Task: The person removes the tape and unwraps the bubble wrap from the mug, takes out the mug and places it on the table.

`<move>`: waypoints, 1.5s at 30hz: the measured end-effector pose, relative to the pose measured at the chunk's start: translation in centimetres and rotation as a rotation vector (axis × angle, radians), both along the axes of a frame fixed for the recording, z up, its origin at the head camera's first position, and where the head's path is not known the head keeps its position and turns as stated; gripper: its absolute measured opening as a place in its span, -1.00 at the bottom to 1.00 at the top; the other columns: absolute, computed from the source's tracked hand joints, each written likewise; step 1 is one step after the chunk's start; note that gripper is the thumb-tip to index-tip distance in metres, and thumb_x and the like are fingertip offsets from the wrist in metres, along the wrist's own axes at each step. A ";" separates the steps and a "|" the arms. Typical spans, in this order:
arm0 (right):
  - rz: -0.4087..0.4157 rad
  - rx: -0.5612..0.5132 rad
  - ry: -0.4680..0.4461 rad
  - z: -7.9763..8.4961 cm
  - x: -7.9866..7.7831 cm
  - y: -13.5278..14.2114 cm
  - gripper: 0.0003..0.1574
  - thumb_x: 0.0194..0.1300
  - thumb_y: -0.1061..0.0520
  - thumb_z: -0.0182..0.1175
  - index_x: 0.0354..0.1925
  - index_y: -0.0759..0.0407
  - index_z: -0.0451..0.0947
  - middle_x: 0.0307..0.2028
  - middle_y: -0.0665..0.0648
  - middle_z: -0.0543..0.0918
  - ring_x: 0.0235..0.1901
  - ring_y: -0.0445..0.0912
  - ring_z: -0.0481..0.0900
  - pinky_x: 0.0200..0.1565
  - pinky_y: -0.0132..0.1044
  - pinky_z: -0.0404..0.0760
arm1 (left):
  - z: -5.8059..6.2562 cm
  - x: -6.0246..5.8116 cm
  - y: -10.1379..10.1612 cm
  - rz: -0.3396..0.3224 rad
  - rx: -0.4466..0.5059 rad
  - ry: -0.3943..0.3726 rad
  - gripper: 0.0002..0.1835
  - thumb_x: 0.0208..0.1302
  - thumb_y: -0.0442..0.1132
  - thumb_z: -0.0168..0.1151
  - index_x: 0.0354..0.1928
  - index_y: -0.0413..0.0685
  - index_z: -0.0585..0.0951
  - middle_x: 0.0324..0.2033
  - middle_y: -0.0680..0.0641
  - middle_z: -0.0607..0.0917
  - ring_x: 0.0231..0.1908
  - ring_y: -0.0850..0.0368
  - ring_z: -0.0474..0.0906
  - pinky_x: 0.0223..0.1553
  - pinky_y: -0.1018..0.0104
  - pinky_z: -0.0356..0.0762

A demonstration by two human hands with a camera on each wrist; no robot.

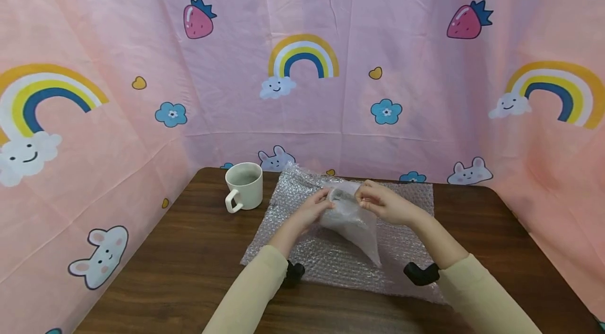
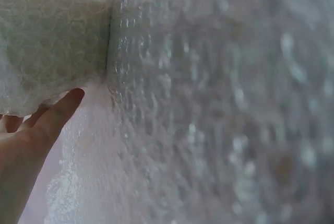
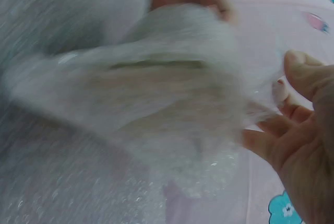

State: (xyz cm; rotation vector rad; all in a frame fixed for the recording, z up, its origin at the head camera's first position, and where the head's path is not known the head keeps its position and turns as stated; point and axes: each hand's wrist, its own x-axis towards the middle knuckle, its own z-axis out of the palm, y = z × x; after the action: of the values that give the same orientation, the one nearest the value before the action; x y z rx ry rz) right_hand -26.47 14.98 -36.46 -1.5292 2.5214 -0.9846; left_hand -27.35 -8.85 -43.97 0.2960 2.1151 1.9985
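Note:
Above the table a bubble-wrap bag [image 1: 352, 223] hangs tilted, its mouth up and a corner pointing down toward me. A pale, cup-shaped thing [image 2: 55, 36] shows through the bubbles in the left wrist view. My left hand [image 1: 312, 208] grips the bag at its upper left, thumb near the rim and fingers [image 2: 65, 106] along the side. At the upper right, my right hand [image 1: 385, 202] pinches the edge of the wrap between thumb and fingers [image 3: 297, 67]. The right wrist view is blurred over the bag [image 3: 156, 98].
A sheet of bubble wrap [image 1: 326, 271] lies flat on the dark wooden table [image 1: 189, 250] under both hands. A white mug [image 1: 247, 187] stands at the back left, handle toward me. Patterned pink cloth [image 1: 359, 150] encloses the table's back and sides.

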 end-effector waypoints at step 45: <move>-0.718 -0.357 -0.044 -1.2 -3.8 1.1 -0.68 0.47 0.03 0.03 0.06 0.18 0.44 0.15 0.26 0.46 0.10 0.24 0.42 0.02 0.17 0.43 | 0.1 1.1 0.7 0.024 0.098 0.032 -0.36 0.33 -0.28 0.12 0.42 -0.24 0.20 0.33 -0.30 0.28 0.27 -0.18 0.27 0.18 0.01 0.32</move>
State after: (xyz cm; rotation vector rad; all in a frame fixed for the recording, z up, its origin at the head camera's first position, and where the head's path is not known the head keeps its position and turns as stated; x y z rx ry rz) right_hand -30.31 16.08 -37.66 -0.5812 3.0357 -1.5781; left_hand -26.20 -8.11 -43.85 0.3218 2.0528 2.1287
